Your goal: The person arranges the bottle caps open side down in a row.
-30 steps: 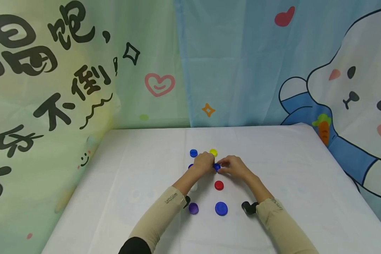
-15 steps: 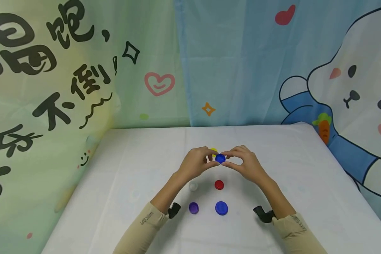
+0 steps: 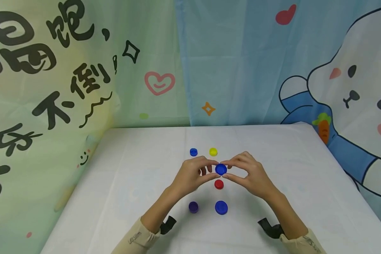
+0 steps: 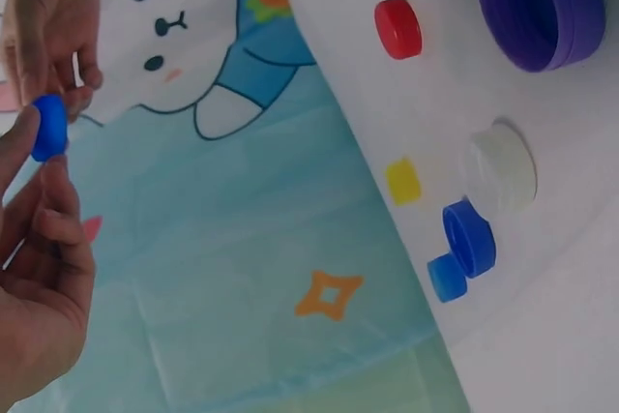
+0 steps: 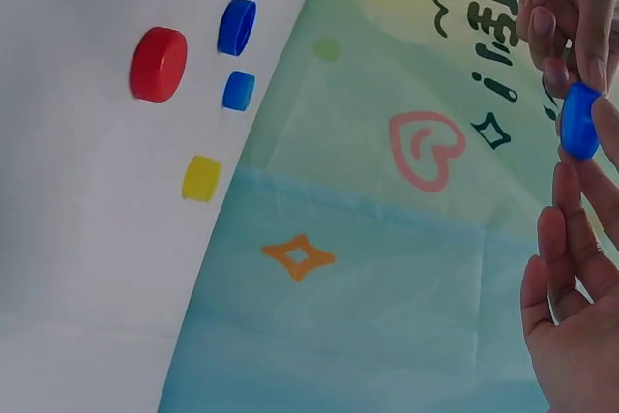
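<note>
A blue bottle cap (image 3: pixel 221 169) is held up over the middle of the table between both hands. My left hand (image 3: pixel 188 175) pinches its left edge between thumb and index finger. From the other side, my right hand (image 3: pixel 251 174) pinches the right edge the same way. The left wrist view shows the raised cap (image 4: pixel 49 128) from the side, touched by fingertips of both hands. A red cap (image 3: pixel 219 184) lies on the table just below the held one in the head view. A white cap (image 4: pixel 503 166) and another blue cap (image 4: pixel 472 239) are hidden behind my left hand in the head view.
On the white-covered table (image 3: pixel 139 151), a small blue cap (image 3: pixel 193 152) and a yellow cap (image 3: pixel 213 151) lie at the back. Nearer are a purple cap (image 3: pixel 193 207) and a large blue cap (image 3: pixel 221 207). A printed curtain (image 3: pixel 228 63) hangs behind the table.
The hands lifted the blue cap off the table, now both pinching it, and brought it slightly nearer the camera. The caps on the table stay in place.
</note>
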Available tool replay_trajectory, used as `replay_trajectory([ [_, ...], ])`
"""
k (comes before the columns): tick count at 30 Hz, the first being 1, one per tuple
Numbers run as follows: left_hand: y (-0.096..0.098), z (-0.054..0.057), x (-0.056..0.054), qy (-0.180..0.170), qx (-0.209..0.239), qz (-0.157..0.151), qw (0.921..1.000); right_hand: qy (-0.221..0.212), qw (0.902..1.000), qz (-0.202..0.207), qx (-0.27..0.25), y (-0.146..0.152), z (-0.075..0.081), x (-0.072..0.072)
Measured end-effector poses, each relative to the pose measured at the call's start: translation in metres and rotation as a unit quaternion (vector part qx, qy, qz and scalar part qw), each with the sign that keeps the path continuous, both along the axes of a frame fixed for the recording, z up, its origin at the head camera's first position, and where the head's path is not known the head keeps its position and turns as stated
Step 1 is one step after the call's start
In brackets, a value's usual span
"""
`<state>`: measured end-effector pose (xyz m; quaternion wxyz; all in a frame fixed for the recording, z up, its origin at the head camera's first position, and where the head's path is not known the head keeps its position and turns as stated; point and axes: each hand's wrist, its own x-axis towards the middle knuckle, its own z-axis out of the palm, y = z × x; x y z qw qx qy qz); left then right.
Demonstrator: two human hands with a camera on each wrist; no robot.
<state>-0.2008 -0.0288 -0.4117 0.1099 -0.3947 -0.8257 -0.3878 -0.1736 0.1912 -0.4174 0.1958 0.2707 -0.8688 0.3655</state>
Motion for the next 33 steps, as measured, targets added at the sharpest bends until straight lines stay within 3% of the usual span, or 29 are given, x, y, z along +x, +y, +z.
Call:
replay_trajectory([
  [4,-0.001,-0.003,0.000,-0.036,0.002,-0.003,0.9993,0.010,0.9999,0.005,0.000,0.000,-0.003,0.000],
  [7,-0.002,-0.007,-0.001,-0.144,0.009,-0.001,0.9896,0.017,0.9998,0.007,0.000,0.000,-0.005,0.000],
  [9,-0.003,-0.010,-0.002,-0.241,0.025,0.006,0.9702,0.019,0.9998,0.010,0.002,0.000,-0.007,0.001],
  [11,-0.003,-0.013,-0.002,-0.336,0.051,0.012,0.9405,0.019,0.9997,0.013,0.003,0.000,-0.008,0.002],
  [13,-0.002,-0.015,-0.002,-0.404,0.076,0.014,0.9113,0.019,0.9997,0.015,0.006,-0.001,-0.009,0.003],
  [15,-0.001,-0.017,-0.002,-0.449,0.100,0.011,0.8878,0.018,0.9997,0.015,0.008,-0.002,-0.009,0.003],
  [18,0.000,-0.020,-0.001,-0.475,0.122,0.014,0.8712,0.016,0.9997,0.012,0.011,-0.003,-0.010,0.004],
  [22,0.002,-0.023,0.000,-0.473,0.130,0.028,0.8709,0.005,0.9999,0.004,0.012,-0.004,-0.012,0.004],
  [25,0.003,-0.026,0.001,-0.464,0.128,0.040,0.8755,-0.015,0.9998,-0.004,0.016,-0.004,-0.014,0.005],
  [27,0.003,-0.028,0.002,-0.450,0.126,0.047,0.8827,-0.033,0.9993,-0.009,0.015,-0.005,-0.016,0.005],
  [30,0.002,-0.032,0.003,-0.405,0.118,0.057,0.9048,-0.081,0.9966,-0.015,0.007,-0.006,-0.019,0.004],
  [33,0.001,-0.034,0.005,-0.318,0.104,0.059,0.9405,-0.141,0.9897,-0.023,-0.006,-0.006,-0.023,0.002],
])
